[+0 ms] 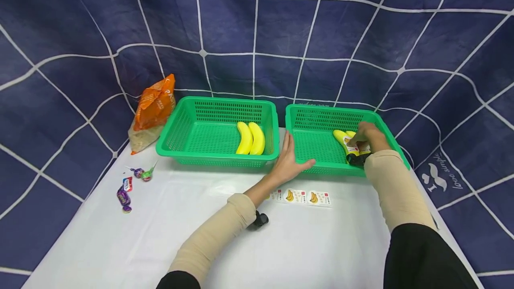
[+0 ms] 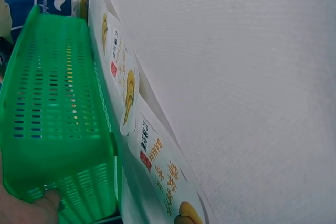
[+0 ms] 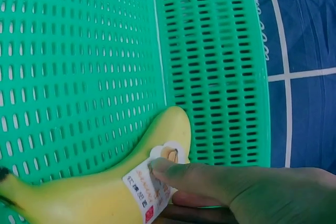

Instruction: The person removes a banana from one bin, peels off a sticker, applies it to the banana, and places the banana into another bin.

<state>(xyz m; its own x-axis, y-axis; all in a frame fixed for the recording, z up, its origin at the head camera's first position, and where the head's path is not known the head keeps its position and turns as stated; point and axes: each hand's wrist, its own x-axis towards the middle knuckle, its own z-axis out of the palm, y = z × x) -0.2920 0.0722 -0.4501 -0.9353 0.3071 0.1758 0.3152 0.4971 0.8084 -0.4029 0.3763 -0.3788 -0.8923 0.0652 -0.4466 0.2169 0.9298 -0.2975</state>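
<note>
Right hand (image 1: 371,136): thumb and fingers pinching labelled banana (image 3: 79,198) in right basket (image 1: 315,145) | left hand (image 1: 284,165): spread wide, thumb apart, against that basket's near left corner | two plain bananas (image 1: 257,139): in left basket (image 1: 205,141) | stickers (image 1: 300,196): on table (image 1: 321,244)

At the right hand (image 1: 372,136): banana (image 3: 79,199), yellow, dark-tipped; label (image 3: 140,188), white with red square. Around the grip: basket (image 1: 315,142), green, slotted. To its left: second basket (image 1: 209,138), green. Beyond: curtain (image 1: 283,23), navy, white-gridded.
</note>
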